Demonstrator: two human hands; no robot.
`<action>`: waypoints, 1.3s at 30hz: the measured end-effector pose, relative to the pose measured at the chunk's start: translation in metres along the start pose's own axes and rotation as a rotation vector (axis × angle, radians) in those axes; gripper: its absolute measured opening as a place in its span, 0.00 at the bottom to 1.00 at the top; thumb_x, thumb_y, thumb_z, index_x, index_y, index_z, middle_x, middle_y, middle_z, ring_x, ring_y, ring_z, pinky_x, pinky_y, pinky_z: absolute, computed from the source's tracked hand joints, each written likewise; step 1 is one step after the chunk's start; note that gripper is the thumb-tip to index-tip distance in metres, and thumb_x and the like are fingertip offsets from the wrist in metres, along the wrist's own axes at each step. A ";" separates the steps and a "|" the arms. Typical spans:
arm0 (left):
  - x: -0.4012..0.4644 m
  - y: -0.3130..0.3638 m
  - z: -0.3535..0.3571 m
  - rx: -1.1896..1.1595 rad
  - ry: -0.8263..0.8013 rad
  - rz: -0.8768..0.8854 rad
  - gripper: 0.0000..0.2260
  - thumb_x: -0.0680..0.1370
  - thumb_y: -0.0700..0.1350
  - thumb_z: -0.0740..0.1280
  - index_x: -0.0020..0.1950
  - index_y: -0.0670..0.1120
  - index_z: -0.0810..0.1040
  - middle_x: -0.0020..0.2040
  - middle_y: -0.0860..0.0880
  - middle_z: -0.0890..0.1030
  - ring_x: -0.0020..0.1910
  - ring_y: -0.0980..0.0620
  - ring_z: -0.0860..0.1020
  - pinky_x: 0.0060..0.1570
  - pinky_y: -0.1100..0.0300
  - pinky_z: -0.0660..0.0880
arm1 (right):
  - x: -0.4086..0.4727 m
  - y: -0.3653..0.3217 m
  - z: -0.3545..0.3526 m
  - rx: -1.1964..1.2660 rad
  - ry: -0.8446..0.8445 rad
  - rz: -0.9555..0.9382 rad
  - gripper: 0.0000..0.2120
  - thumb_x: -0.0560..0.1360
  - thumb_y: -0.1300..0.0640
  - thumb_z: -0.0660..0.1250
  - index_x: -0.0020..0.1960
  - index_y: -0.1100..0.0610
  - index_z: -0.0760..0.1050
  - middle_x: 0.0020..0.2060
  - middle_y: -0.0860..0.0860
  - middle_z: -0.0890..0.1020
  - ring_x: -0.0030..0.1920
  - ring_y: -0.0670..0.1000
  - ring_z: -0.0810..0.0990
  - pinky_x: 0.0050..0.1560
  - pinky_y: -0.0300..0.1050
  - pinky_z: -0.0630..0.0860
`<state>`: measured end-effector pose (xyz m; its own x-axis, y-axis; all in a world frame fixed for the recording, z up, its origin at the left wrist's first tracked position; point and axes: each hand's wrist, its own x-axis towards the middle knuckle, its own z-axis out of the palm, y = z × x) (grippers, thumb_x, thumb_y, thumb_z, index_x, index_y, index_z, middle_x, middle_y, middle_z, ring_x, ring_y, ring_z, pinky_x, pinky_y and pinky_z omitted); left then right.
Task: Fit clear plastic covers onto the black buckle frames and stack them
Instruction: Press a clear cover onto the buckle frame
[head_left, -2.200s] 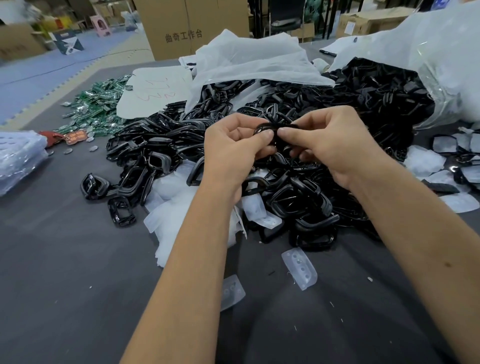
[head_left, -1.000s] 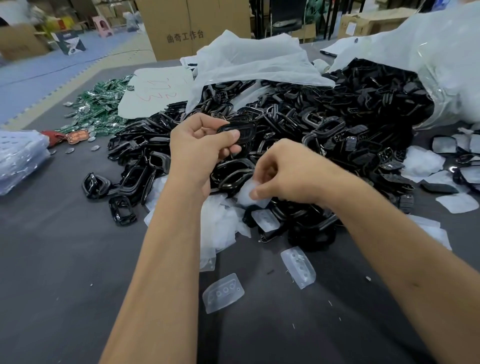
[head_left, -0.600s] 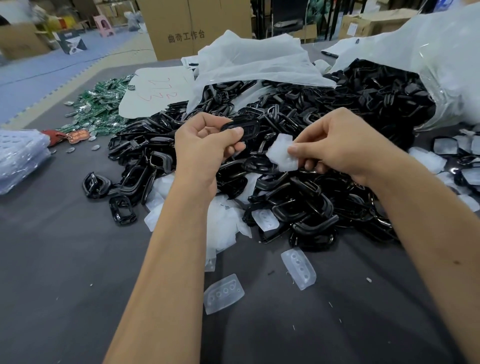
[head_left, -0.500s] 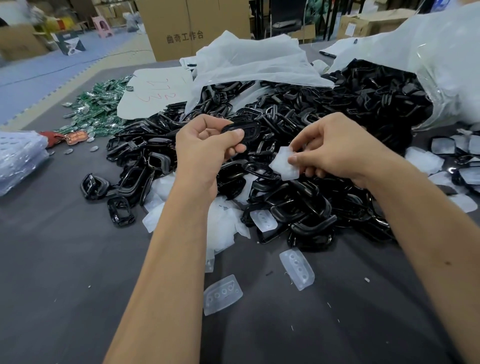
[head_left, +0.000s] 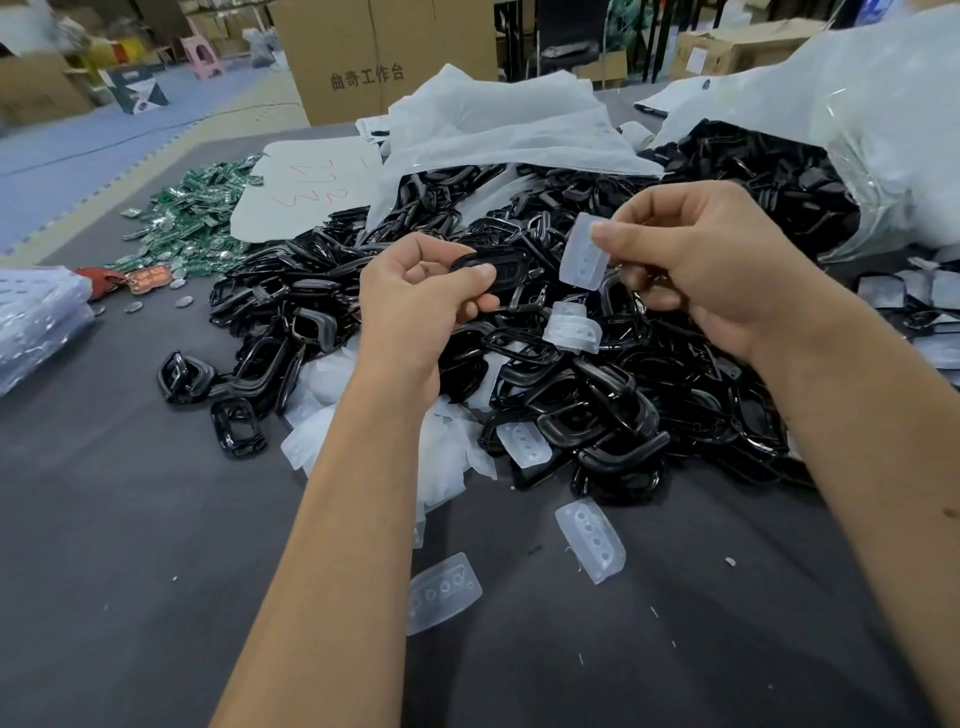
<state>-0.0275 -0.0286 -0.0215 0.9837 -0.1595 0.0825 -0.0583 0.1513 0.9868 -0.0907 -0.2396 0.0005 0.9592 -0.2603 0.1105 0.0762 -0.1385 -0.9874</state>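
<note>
Dark grey counter (head_left: 130, 571), warehouse floor and cartons behind. Nearest the viewer, two clear plastic covers are seen lying loose on the bare counter: one flat cover (head_left: 441, 592) between the forearms, a second cover (head_left: 590, 540) just to its right. Small white scraps are scattered around them.

Beyond these, a heap of black buckle frames (head_left: 597, 405) is spread across the middle of the counter, with more clear covers and thin white sheeting mixed into its near edge. One single frame (head_left: 238, 427) lies apart at the heap's left edge.

Above the heap both hands are raised. The left hand (head_left: 415, 301) is curled, a black buckle frame (head_left: 498, 267) pinched between thumb and fingers. The right hand (head_left: 711, 265) pinches a clear cover (head_left: 584, 254) by its upper edge, held just right of the frame, not touching it.

Farther back: a green pile of small parts (head_left: 197, 223) at left, white plastic bags (head_left: 498, 130) draped over the heap, a large clear bag (head_left: 883, 130) at right, a cardboard box (head_left: 374, 57) with printed characters.
</note>
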 end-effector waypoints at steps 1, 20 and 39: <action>0.000 0.000 0.000 -0.001 -0.003 -0.004 0.10 0.74 0.30 0.74 0.44 0.44 0.78 0.29 0.53 0.78 0.29 0.53 0.79 0.35 0.64 0.77 | -0.001 -0.001 0.000 0.029 -0.012 -0.001 0.11 0.77 0.60 0.75 0.37 0.55 0.79 0.31 0.50 0.79 0.30 0.47 0.75 0.23 0.36 0.66; -0.009 0.001 0.024 -0.013 -0.069 -0.045 0.10 0.75 0.28 0.71 0.43 0.42 0.77 0.42 0.39 0.75 0.33 0.47 0.78 0.32 0.67 0.76 | -0.009 -0.003 0.010 0.337 -0.285 -0.115 0.12 0.82 0.65 0.64 0.41 0.57 0.68 0.59 0.61 0.86 0.30 0.45 0.77 0.25 0.35 0.63; -0.008 -0.008 0.024 -0.012 -0.060 -0.091 0.09 0.75 0.28 0.71 0.44 0.42 0.79 0.33 0.48 0.77 0.28 0.52 0.79 0.34 0.64 0.78 | -0.003 0.007 0.020 0.193 -0.089 -0.191 0.03 0.76 0.67 0.74 0.50 0.65 0.82 0.36 0.57 0.84 0.33 0.50 0.82 0.25 0.36 0.71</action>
<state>-0.0389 -0.0524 -0.0271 0.9729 -0.2312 0.0007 0.0337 0.1450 0.9889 -0.0880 -0.2203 -0.0093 0.9420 -0.1605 0.2947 0.3001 0.0101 -0.9538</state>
